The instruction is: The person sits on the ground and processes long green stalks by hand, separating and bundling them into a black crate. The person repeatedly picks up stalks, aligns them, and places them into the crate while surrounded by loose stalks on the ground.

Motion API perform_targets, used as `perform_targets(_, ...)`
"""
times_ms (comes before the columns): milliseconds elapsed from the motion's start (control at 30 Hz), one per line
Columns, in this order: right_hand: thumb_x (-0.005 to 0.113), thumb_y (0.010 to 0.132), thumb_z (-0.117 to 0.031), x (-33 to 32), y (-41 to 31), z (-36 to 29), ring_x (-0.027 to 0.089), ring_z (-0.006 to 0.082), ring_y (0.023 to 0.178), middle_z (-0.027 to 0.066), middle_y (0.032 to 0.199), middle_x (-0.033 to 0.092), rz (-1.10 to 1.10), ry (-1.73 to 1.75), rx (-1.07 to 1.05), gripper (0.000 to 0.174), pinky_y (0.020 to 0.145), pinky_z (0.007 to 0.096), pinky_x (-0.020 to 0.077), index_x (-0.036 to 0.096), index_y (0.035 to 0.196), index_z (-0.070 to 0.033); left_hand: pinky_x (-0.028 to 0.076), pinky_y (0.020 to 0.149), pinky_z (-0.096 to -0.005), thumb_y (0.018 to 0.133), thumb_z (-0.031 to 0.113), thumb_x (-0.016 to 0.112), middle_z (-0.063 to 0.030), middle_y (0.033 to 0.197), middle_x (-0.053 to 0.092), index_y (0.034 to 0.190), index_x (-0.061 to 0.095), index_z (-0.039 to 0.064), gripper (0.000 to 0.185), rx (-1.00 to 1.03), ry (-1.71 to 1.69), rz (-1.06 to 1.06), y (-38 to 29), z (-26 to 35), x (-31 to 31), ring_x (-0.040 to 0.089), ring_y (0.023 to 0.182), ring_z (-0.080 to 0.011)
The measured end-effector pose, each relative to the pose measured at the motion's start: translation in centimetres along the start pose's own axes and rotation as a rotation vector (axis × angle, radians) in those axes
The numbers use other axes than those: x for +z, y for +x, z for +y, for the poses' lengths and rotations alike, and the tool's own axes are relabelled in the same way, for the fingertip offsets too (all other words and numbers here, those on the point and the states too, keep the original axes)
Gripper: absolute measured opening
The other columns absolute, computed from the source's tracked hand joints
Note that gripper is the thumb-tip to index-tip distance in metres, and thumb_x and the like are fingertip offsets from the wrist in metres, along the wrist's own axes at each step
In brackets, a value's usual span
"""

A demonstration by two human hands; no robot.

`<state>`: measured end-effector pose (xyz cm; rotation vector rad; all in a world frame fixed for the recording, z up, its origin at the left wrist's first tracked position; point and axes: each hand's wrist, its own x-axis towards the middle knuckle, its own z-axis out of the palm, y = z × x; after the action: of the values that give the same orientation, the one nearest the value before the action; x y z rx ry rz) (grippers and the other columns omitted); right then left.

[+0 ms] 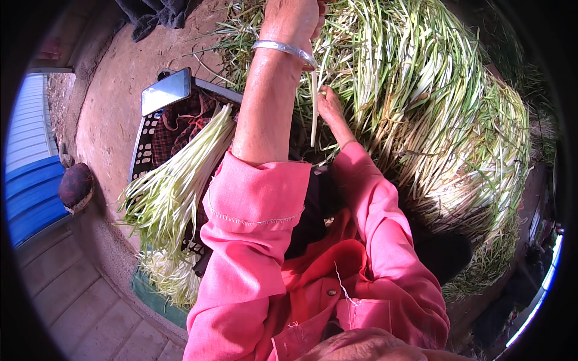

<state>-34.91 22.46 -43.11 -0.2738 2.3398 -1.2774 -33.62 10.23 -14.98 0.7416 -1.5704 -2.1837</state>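
Observation:
My left hand [293, 20] is raised at the top edge, a metal bangle [284, 47] on its wrist; its curled fingers are partly cut off. A long pale vegetable stalk [314, 113] hangs below it, its upper end hidden behind the wrist. Close beside the stalk is my right hand [332, 106], fingertips pinched, with a bit of green leaf [322, 92] showing at them. Beyond and to the right lies a large heap of long leafy green stalks [420, 90]. On the left, a bundle of cleaned pale stalks [194, 162] rests across a black plastic crate [143, 144].
A phone or mirror-like slab [166, 91] lies on the crate's far corner, above checked cloth [167, 140]. More pale stalks [169, 275] lie near green sheeting [156, 293]. A dark round cushion-like thing [76, 187] sits by a blue panel [34, 194]. Dark cloth [156, 16] lies on the earthen floor.

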Motion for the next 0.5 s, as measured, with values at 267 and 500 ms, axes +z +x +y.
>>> perform_targets(267,0.068,0.080,-0.025,-3.5,-1.2,-0.8,0.035,0.0027,0.048,-0.0070,0.064,0.042,-0.524,0.785,0.189,0.023,0.044,0.0181,0.0271,0.054,0.093,-0.013,0.026,0.040,-0.0238,0.091,0.029,0.042,0.0008,0.055,0.045,0.076,0.058,0.002,0.034,-0.062,-0.064,-0.037,0.0,0.7,-0.7,0.036,0.043,-0.0087)
perform_targets(500,0.061,0.086,-0.015,-8.8,-3.8,-5.1,0.034,0.0020,0.051,-0.0072,0.070,0.046,-0.517,0.965,0.086,0.012,0.045,0.0173,0.0285,0.061,0.097,-0.011,0.028,0.039,-0.0245,0.089,0.025,0.047,-0.0011,0.056,0.048,0.075,0.058,0.002,0.029,-0.068,-0.020,-0.069,0.0,0.3,-0.6,0.038,0.042,-0.0096)
